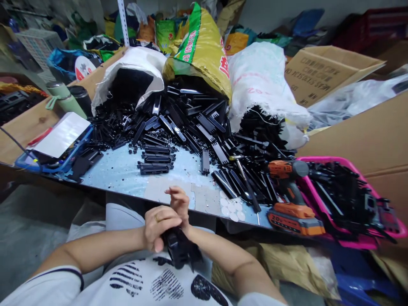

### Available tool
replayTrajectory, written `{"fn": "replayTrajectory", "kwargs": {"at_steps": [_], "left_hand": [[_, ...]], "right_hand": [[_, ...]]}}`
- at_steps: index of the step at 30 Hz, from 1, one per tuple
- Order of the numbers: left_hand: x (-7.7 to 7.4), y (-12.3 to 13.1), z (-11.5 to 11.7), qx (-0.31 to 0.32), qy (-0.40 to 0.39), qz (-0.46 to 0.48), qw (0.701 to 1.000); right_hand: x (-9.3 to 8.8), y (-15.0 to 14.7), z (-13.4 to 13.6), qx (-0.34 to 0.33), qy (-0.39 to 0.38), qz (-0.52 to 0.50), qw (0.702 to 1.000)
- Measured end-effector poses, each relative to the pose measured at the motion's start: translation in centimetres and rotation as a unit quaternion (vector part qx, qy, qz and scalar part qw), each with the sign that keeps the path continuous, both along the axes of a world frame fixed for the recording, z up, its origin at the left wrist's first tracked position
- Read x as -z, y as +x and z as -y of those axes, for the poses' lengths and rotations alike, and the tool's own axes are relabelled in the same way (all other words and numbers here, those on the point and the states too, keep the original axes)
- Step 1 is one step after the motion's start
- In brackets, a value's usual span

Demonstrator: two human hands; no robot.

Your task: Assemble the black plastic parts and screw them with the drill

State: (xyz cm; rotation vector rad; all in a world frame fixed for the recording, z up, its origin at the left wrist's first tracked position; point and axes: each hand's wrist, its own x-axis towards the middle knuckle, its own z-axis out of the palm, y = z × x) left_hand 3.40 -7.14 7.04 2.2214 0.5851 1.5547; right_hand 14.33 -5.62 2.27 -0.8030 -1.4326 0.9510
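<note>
Holding a blurred black part (178, 248) in the left hand (162, 223), low before the printed white shirt (167, 282), on the near side of the row of black bars (156, 160) on the table (123, 168). Closed around that part with the left grip, thumb pointing down, with a ring (157, 218) on one finger. Just beyond, with the right hand (180, 204) up and fingers loosely bent, also nearer than the row. Cannot tell whether the right grip touches the part, with the palm partly hidden.

Can see grey card (207, 199) nearer and right of the row, then white discs (234, 208) farther right. Beyond those, still right of the row, can see a hammer (249, 185), an orange drill (291, 191) and a pink basket (344, 160). Behind the row, can see heaped loose parts (188, 119) before a yellow sack (205, 46); left of the row, a blue tray (57, 168) bearing a white sheet (62, 134).
</note>
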Motion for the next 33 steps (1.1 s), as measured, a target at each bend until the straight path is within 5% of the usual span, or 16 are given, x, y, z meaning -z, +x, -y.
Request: {"fn": "replayTrajectory", "kwargs": {"at_steps": [3,6,10,13,17,23,28,31,33], "left_hand": [[3.7,-2.0,-2.6,-0.113,0.107,-0.134,0.979],[6.7,-4.4,-6.5,-0.189,0.103,-0.325,0.921],[8.3,-5.9,-10.1,-0.221,0.02,-0.481,0.848],[8.2,-5.2,-10.7,-0.235,-0.007,-0.504,0.831],[8.3,-4.2,-11.1,-0.275,-0.043,-0.51,0.814],[8.8,-6.4,-14.0,-0.236,-0.045,-0.523,0.818],[7.9,-7.7,-16.7,-0.259,-0.075,-0.526,0.806],[7.5,-7.5,-16.7,-0.235,-0.075,-0.533,0.809],[7.5,-7.2,-16.1,-0.226,-0.081,-0.532,0.812]], "right_hand": [[0.6,-0.8,-5.3,0.03,0.083,0.023,0.996],[0.1,-0.7,-13.6,0.023,0.125,0.223,0.967],[-0.3,-2.2,-24.0,0.056,0.09,0.47,0.876],[0.0,-4.2,-28.2,0.045,0.084,0.6,0.794],[0.5,-5.2,-29.2,0.026,0.102,0.646,0.756],[-0.2,-3.6,-27.7,0.044,0.155,0.673,0.722],[-1.9,-1.1,-26.5,0.099,0.127,0.581,0.798],[-2.1,1.5,-24.9,0.085,0.087,0.515,0.848],[-1.7,2.9,-23.9,0.073,0.067,0.506,0.857]]}}
